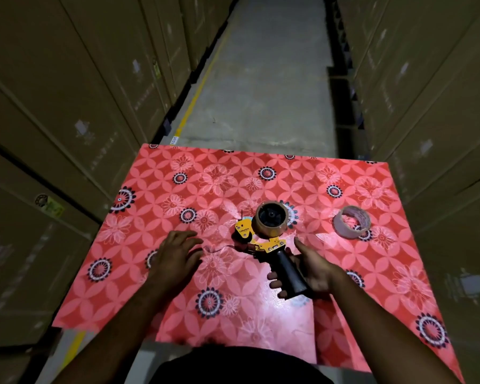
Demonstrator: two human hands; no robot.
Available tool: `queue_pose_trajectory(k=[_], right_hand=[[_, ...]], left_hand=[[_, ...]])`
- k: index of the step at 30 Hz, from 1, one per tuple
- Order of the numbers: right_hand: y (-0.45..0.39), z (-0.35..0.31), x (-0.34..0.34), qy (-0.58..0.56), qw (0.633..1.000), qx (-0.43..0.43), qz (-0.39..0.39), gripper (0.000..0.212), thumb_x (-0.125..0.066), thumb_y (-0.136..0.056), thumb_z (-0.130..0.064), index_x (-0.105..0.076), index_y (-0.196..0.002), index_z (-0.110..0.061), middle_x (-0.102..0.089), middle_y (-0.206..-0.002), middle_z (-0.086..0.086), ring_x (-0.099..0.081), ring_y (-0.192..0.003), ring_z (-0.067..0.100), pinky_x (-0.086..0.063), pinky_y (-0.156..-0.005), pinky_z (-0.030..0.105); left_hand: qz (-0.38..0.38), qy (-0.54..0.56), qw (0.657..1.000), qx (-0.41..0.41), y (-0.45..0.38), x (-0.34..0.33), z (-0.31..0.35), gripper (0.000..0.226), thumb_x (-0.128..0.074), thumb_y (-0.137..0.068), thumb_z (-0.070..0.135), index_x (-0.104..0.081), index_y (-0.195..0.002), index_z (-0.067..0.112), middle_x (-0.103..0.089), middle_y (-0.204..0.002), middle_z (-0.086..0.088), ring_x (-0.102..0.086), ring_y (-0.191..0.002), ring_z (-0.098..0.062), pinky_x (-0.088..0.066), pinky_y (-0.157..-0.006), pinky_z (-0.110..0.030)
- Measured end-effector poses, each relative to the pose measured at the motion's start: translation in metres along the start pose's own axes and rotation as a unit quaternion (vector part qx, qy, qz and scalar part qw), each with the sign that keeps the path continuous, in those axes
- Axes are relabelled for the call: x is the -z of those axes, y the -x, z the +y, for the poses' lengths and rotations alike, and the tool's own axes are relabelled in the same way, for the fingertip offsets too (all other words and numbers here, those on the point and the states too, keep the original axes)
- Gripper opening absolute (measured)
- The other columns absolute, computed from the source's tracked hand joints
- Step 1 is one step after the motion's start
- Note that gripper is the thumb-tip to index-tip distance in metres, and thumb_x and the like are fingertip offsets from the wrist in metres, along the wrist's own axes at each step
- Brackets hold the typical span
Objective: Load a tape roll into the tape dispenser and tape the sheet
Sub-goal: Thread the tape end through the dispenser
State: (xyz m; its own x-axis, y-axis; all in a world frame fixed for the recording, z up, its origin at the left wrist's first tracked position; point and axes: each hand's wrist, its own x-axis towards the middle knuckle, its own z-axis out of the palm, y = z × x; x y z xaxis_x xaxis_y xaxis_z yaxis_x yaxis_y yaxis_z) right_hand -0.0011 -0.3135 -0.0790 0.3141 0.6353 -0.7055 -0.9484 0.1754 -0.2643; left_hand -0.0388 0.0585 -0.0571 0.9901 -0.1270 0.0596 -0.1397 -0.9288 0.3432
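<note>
A yellow tape dispenser (261,239) with a black handle lies near the middle of the red flowered sheet (219,286). A brown tape roll (271,218) sits on its hub. My right hand (308,268) grips the black handle from the right. My left hand (178,252) rests flat on the sheet, fingers spread, left of the dispenser's nose. A thin dark curl lies on the sheet between my left hand and the dispenser. A second, paler tape roll (352,222) lies loose on the sheet to the right.
The sheet covers a table in a narrow warehouse aisle. Tall stacks of cardboard boxes (67,120) stand close on both sides. A concrete floor with a yellow line (197,90) runs ahead beyond the table's far edge.
</note>
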Motion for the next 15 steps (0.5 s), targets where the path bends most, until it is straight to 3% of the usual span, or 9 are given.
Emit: queue_pose_trajectory(k=[5, 9, 11, 13, 14, 15], right_hand=[[-0.009, -0.004, 0.004, 0.024, 0.994, -0.061, -0.092, 0.112, -0.027, -0.082, -0.09, -0.045, -0.14, 0.005, -0.046, -0.139, 0.034, -0.047, -0.127, 0.049, -0.036, -0.103, 0.065], [-0.019, -0.006, 0.002, 0.044, 0.979, -0.082, -0.179, 0.115, -0.032, -0.08, -0.092, -0.033, -0.148, 0.002, -0.025, -0.153, 0.034, -0.022, -0.143, 0.053, -0.015, -0.113, 0.071], [-0.024, -0.006, -0.002, 0.033, 0.976, -0.09, -0.197, 0.116, -0.037, -0.079, -0.091, -0.03, -0.149, 0.001, -0.017, -0.157, 0.033, -0.022, -0.142, 0.054, -0.016, -0.113, 0.07], [-0.031, -0.005, -0.008, 0.026, 0.978, -0.087, -0.189, 0.114, -0.042, -0.08, -0.089, -0.035, -0.148, 0.002, -0.026, -0.155, 0.034, -0.043, -0.129, 0.05, -0.037, -0.102, 0.061], [-0.035, -0.004, -0.009, 0.017, 0.98, -0.082, -0.179, 0.11, -0.044, -0.081, -0.087, -0.04, -0.145, 0.003, -0.035, -0.151, 0.036, -0.057, -0.115, 0.045, -0.047, -0.086, 0.05], [-0.038, -0.002, -0.011, 0.007, 0.983, -0.073, -0.166, 0.106, -0.045, -0.082, -0.085, -0.044, -0.141, 0.003, -0.043, -0.145, 0.037, -0.067, -0.092, 0.038, -0.046, -0.067, 0.037]], left_hand=[[0.012, 0.006, 1.0, 0.018, 0.019, -0.002, 0.022, 0.028, -0.054, -0.101, 0.04, -0.063, -0.127, 0.031, -0.058, -0.135, 0.011, -0.044, -0.124, -0.014, -0.04, -0.099, -0.033], [0.015, -0.008, 0.999, 0.029, 0.038, -0.002, 0.028, 0.03, -0.053, -0.101, 0.04, -0.064, -0.127, 0.028, -0.059, -0.135, 0.009, -0.045, -0.122, -0.015, -0.039, -0.1, -0.033], [0.014, -0.01, 0.999, 0.034, 0.047, -0.002, 0.029, 0.031, -0.05, -0.102, 0.041, -0.063, -0.128, 0.028, -0.059, -0.136, 0.008, -0.046, -0.123, -0.015, -0.039, -0.101, -0.035], [0.017, -0.011, 0.999, 0.043, 0.055, -0.003, 0.027, 0.031, -0.048, -0.103, 0.043, -0.062, -0.128, 0.029, -0.057, -0.137, 0.01, -0.045, -0.124, -0.013, -0.038, -0.102, -0.034], [0.018, -0.011, 0.999, 0.046, 0.058, -0.004, 0.026, 0.031, -0.048, -0.103, 0.043, -0.062, -0.128, 0.029, -0.058, -0.136, 0.01, -0.045, -0.124, -0.013, -0.039, -0.101, -0.034], [0.019, -0.011, 0.999, 0.047, 0.061, -0.006, 0.025, 0.031, -0.049, -0.103, 0.043, -0.062, -0.128, 0.029, -0.058, -0.136, 0.01, -0.046, -0.123, -0.013, -0.039, -0.1, -0.034]])
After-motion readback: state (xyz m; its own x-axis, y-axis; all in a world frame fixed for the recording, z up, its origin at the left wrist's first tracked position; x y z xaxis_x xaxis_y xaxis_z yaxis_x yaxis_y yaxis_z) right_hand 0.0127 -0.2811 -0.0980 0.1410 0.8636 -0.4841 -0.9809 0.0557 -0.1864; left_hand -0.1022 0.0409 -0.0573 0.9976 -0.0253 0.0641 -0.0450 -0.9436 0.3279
